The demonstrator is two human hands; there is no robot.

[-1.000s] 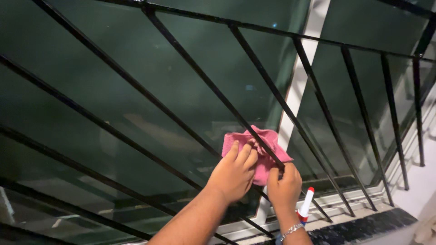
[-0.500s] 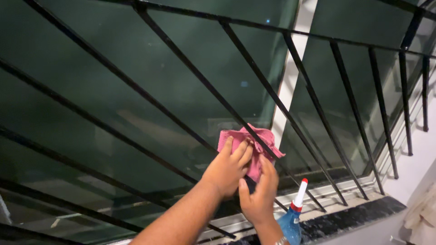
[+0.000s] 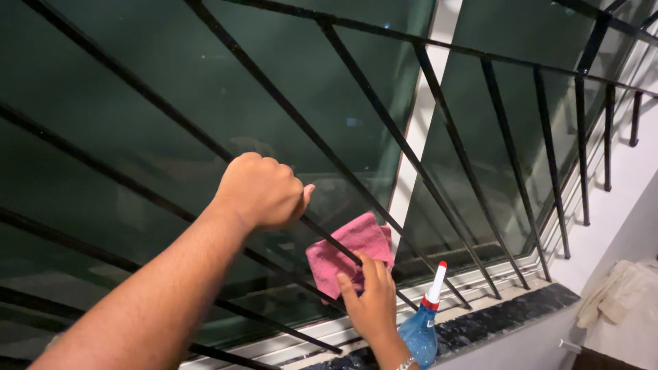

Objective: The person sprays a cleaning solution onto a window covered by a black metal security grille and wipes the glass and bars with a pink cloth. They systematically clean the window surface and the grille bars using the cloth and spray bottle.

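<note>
Cloth: we see a pink square microfibre cloth (image 3: pixel 349 257) pressed flat against the dark green glass pane (image 3: pixel 226 89), low down behind the black metal window bars (image 3: pixel 356 75); one bar crosses it and hides a strip of it.
Right hand: our right hand (image 3: pixel 373 301) lies on the cloth's lower edge, fingers spread and pressing it to the glass; the wrist is cut off by the lower border.
Left hand: our left hand (image 3: pixel 260 190) is clenched around a slanting bar above the cloth; its fingertips curl behind the bar, out of sight.
Bottle: a blue plastic spray bottle with a white and red nozzle (image 3: pixel 423 325) stands on the dark speckled stone sill (image 3: pixel 507 318) just beside the right hand, its base hidden.
Rag: a pale crumpled rag (image 3: pixel 620 291) lies at far right, hard to make out.
</note>
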